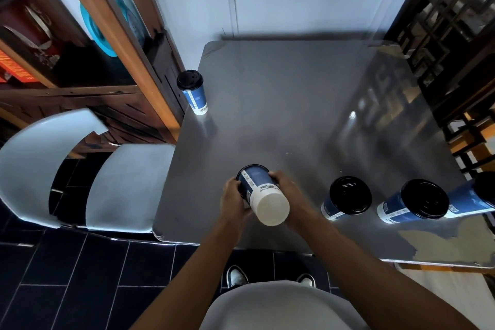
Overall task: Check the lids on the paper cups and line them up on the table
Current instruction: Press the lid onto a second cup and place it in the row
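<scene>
Above the near edge of a grey tabletop (281,104), two bare hands hold one paper cup (261,193) between them. The left hand (234,199) wraps its fingers round the cup's left side near the rim, and the right hand (288,193) curls round the right side. The cup is blue and white, tipped so its white base points up toward the camera and its lidded end faces away and down toward the tabletop. Only a dark edge of its lid shows, so whether the lid sits fully pressed on cannot be told.

To the right, along the near edge, three more blue cups with black lids stand upright in a row: the first cup (348,199), a second cup (417,202) just beside it, and a third cup (479,198) partly cut off at the frame's edge. A fifth, lone cup (194,91) with a black lid stands well apart at the far left edge of the tabletop, not yet in line.

Two pale chairs (126,185) stand to the left on a dark tiled floor.

Risks from here: with the cup held lid-down, a loose lid could drop off and anything inside would spill. Squeezing the paper wall too hard could pop the lid. The lone cup stands close to the edge and could be knocked off.
</scene>
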The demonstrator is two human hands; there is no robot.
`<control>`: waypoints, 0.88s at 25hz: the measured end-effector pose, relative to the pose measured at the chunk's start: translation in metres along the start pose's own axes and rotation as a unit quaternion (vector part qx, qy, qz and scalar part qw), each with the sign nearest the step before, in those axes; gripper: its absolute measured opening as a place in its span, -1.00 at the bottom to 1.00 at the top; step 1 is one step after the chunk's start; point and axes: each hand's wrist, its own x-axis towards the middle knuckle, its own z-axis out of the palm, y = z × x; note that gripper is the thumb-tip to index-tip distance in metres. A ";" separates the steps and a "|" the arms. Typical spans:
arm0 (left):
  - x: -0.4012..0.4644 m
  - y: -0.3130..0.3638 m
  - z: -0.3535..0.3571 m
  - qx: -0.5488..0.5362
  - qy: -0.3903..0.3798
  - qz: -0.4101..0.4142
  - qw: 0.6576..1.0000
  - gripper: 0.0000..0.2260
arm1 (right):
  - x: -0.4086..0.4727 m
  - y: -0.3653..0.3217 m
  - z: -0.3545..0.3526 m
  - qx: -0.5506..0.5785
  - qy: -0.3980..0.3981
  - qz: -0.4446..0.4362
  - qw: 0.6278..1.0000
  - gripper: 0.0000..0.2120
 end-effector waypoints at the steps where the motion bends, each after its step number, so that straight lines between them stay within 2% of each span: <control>1: 0.000 0.002 -0.001 0.023 -0.005 0.010 1.000 -0.80 | -0.001 -0.002 -0.001 -0.010 0.006 -0.012 1.000 -0.79; 4: 0.000 0.005 -0.003 0.044 -0.041 0.023 0.998 -0.71 | 0.000 -0.005 -0.001 -0.018 0.017 -0.028 0.999 -0.82; 8: 0.007 -0.004 -0.007 0.044 -0.075 0.013 0.996 -0.24 | 0.002 -0.004 0.000 -0.012 0.008 -0.012 1.000 -0.80; 10: 0.011 -0.010 -0.007 0.039 -0.063 0.004 0.997 -0.18 | 0.004 -0.001 -0.003 -0.027 0.015 -0.012 0.999 -0.78; 12: 0.008 -0.008 -0.006 0.029 -0.062 -0.002 0.998 -0.20 | 0.008 0.003 -0.004 -0.034 0.018 -0.010 0.999 -0.75; 15: 0.007 -0.005 -0.007 0.007 -0.057 -0.004 0.998 -0.34 | 0.013 0.011 -0.003 -0.012 0.012 0.004 1.000 -0.61; 20: 0.004 -0.014 -0.006 -0.054 -0.049 -0.022 0.997 -0.76 | 0.013 0.021 0.000 0.053 0.002 0.031 0.998 -0.54; 22: 0.003 -0.021 -0.005 -0.039 -0.054 -0.035 0.997 -0.74 | 0.012 0.022 0.000 0.077 -0.006 0.048 0.996 -0.55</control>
